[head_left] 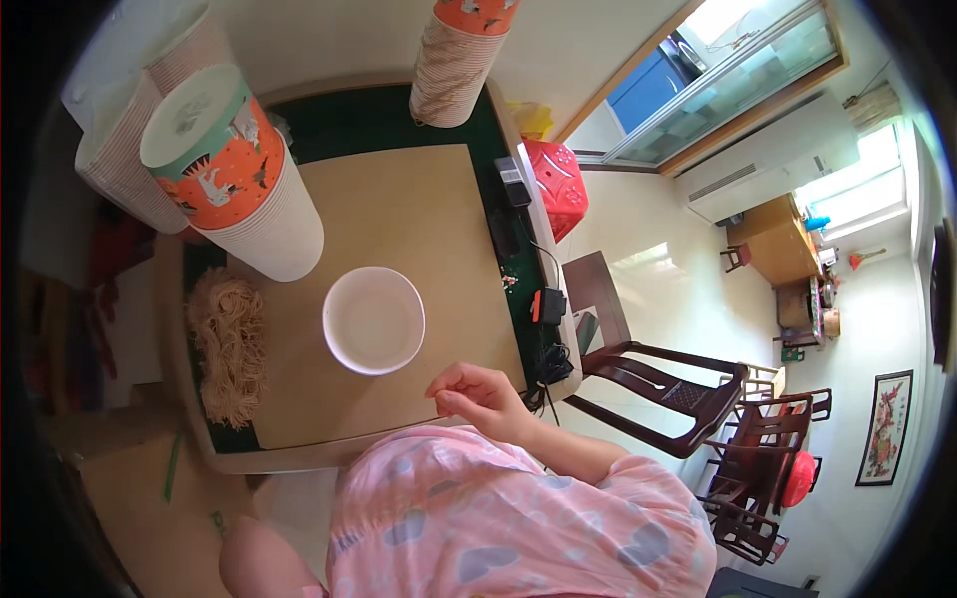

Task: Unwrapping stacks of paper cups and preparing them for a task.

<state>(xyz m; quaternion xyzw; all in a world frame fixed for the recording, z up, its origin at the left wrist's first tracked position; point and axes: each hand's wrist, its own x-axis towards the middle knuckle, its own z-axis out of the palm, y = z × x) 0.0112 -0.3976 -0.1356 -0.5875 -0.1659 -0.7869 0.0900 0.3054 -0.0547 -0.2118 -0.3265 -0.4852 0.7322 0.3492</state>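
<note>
My right hand (483,401) hovers over the near edge of the tan board (399,199), thumb and fingers curled together in a pinch. Whether anything small sits between the fingertips, I cannot make out. Just beyond and left of it stands a round white paper cup (374,321), open at the top, apart from the hand. A bundle of thin beige strings (229,344) lies along the board's left side. Behind it rises a tall stack of paper cups (239,174) with an orange and green print. My left hand is out of sight.
More stacked cups (125,159) stand at the far left, and another cup stack (459,70) at the back. Along the table's right edge lie a black adapter (548,306) and cables. A red plastic stool (555,187) and a dark wooden chair (658,394) stand right of the table.
</note>
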